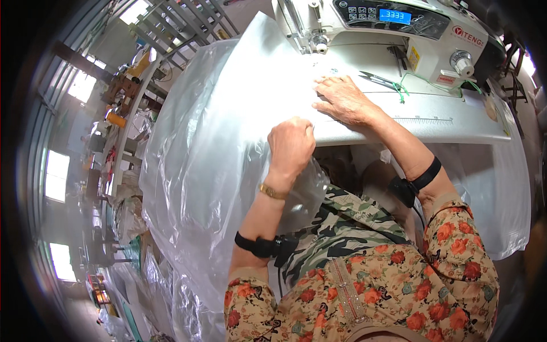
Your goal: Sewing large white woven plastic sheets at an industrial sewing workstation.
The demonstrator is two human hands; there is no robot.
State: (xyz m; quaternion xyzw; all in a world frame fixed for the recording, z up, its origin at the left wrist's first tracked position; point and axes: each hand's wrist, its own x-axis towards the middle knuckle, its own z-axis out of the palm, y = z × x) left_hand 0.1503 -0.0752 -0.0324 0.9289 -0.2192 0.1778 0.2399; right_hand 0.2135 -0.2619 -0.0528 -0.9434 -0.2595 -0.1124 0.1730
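Observation:
A large sheet of clear plastic film [199,142] lies over the left part of the sewing machine's bed and hangs down in folds to the left. My left hand [290,145] is closed in a fist on the film at the front edge of the bed, gripping it. Farther forward, my right hand [345,100] rests on the bed close to the needle area [319,44], fingers stretched out and thumb apart. Bright glare hides the film's edge beneath those fingertips. The white sewing machine [376,35] stands above, its display lit blue.
Thread snips [377,80] with a green cord [402,91] lie on the bed to the right of my right hand. A printed ruler scale [424,120] runs along the front edge. Grey metal racks [176,25] stand at the far left. More clear plastic [490,199] hangs at the right.

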